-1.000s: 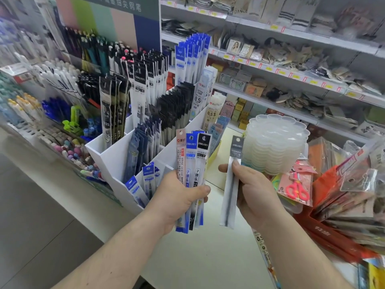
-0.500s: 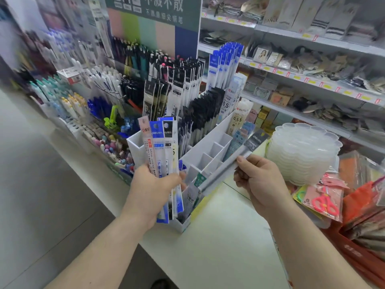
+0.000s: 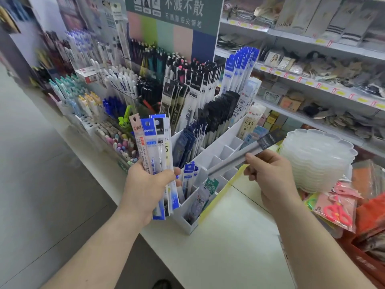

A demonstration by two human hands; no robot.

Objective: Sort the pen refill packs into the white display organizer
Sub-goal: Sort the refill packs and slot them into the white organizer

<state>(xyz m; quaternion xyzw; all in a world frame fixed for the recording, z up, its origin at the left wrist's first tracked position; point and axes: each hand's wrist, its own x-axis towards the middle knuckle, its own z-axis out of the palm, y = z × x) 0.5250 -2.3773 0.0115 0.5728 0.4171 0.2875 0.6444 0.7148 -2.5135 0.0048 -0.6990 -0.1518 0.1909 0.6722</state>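
The organizer sat between my hands, back slots packed, several front ones bare. My left hand clutched a fan of unsorted packs; my right hand pinched one pack, its tip angled over an open slot.

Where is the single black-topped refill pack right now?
In the head view, right of centre: the right hand pinches the black-topped refill pack, which slants with its lower end over the empty compartments of the white organizer, left of the clear tray stack.
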